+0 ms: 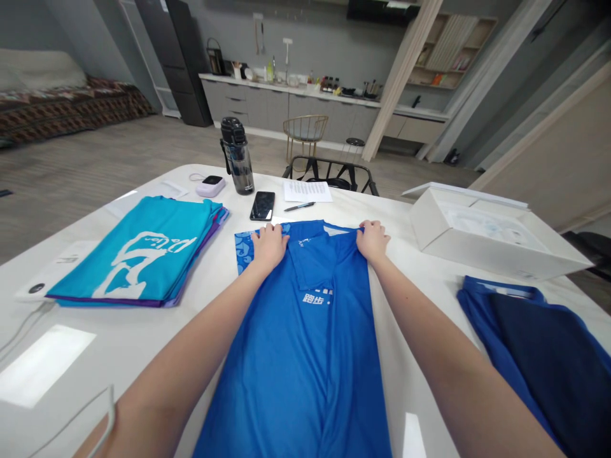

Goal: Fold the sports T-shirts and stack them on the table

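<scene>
A blue T-shirt (pixel 296 356) with white lettering lies lengthwise before me on the white table (pixel 420 356). One side is folded inward, and a sleeve (pixel 312 261) lies over the chest, partly covering the print. My left hand (pixel 270 245) is at the shirt's upper left, beside the patterned blue part, with its fingers curled on the cloth. At the upper right, my right hand (pixel 373 240) pinches the fabric edge near the collar. The fingertips of both hands are partly hidden.
Folded teal shirts (pixel 143 248) are stacked at left; dark blue garments (pixel 539 350) lie at right. Behind are a phone (pixel 262 206), pen (pixel 299 207), printed paper (pixel 308 191), water bottle (pixel 238 162) and lilac device (pixel 210 187). An open white box (pixel 496 245) stands back right.
</scene>
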`<state>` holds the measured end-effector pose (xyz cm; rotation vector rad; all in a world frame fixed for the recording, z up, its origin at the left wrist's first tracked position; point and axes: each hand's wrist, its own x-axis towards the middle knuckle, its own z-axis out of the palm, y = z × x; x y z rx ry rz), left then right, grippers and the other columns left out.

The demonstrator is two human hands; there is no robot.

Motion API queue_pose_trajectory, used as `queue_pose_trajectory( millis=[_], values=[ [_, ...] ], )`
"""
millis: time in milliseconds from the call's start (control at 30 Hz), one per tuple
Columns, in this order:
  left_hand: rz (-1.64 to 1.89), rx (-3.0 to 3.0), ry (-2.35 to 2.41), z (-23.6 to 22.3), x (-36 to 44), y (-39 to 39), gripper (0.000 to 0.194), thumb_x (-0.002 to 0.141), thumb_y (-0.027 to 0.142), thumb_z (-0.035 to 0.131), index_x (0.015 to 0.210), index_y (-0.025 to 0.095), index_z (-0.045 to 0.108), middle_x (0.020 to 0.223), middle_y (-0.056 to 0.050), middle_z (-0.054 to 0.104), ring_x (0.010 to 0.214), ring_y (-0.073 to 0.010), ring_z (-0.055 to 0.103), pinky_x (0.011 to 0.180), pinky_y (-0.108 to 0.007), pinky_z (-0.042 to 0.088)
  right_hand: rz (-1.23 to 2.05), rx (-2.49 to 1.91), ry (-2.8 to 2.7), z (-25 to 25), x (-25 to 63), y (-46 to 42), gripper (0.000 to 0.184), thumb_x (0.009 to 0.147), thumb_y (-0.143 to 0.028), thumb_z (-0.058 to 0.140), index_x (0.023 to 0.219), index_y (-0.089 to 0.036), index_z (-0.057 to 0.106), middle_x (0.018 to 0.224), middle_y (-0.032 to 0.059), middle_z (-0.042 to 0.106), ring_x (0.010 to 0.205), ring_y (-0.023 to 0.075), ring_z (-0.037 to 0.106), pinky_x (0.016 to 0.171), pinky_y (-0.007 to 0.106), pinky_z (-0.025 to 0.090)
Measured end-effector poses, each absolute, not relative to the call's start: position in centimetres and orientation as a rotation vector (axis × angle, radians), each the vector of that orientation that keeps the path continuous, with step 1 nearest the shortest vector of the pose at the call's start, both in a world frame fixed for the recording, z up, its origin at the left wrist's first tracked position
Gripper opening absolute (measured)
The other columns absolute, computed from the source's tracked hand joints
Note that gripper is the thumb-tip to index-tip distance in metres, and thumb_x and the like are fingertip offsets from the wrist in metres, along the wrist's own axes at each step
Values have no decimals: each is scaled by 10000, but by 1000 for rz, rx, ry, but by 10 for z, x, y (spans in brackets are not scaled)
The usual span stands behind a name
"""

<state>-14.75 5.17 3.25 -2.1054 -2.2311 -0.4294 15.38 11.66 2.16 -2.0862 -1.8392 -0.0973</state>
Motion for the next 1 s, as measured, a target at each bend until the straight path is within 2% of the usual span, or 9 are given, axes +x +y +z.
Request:
queue_pose_trajectory(
  millis=[100,267,367,500,600,700,800,900,1000],
  values=[
    [-321,-1918,-2300,28,-181,47,364,997,350,432,1273,147,554,1269,-207,596,1167,-370,522,951,-509,377,-151,-1894,-1985,30,116,115,268,984,-288,477,1181,-193,633,1260,160,583,1193,331,493,964,484,393],
    [-204,-1831,-2382,28,-230,44,374,988,305,403,1275,124,560,1261,-207,614,1163,-370,529,962,-524,374,230,-1565,-2338,35,38,127,263,996,-285,490,1188,-219,658,1188,100,645,1114,255,570,960,383,435],
    [-191,-1869,-2412,29,-243,45,375,987,312,409,1255,120,586,1255,-206,621,1174,-376,532,956,-522,390,300,-1568,-2349,33,2,137,339,1000,-265,484,1313,-246,613,1245,106,618,1142,264,573,960,398,454],
    [-277,-1904,-2478,30,-251,45,321,973,355,468,1140,155,655,1228,-188,630,1185,-375,542,962,-514,406,345,-1642,-2402,28,-21,148,416,1007,-297,490,1418,-328,549,1307,126,555,1205,317,540,956,475,465],
    [-565,-1973,-2517,37,-255,42,256,952,377,526,1034,181,669,1149,-148,664,1122,-325,593,938,-447,433,344,-1637,-2414,23,-23,156,387,1004,-314,503,1379,-356,590,1274,124,555,1196,328,542,949,497,461],
    [-1022,-2142,-2445,52,-254,36,214,942,387,552,952,196,648,932,-67,698,910,-232,641,823,-338,456,375,-1586,-2400,20,-20,164,259,975,-313,555,1185,-306,706,1170,102,587,1103,288,583,911,430,473],
    [-1407,-2269,-2285,72,-243,30,207,916,409,589,894,207,624,773,1,652,738,-169,599,685,-276,433,434,-1475,-2356,21,-14,170,171,922,-261,612,1048,-233,725,1038,72,628,943,221,603,848,341,473],
    [-1705,-2339,-2157,94,-218,25,195,885,398,634,877,205,608,740,30,608,632,-119,537,581,-233,398,568,-1308,-2258,29,1,174,148,868,-211,627,984,-199,719,874,30,656,808,179,585,782,292,463],
    [-1987,-2427,-2136,118,-177,23,214,868,407,659,881,207,587,718,46,567,533,-83,489,486,-196,376,716,-1182,-2128,46,27,175,129,803,-232,652,900,-181,720,796,7,675,736,158,568,740,275,461]
  ],
)
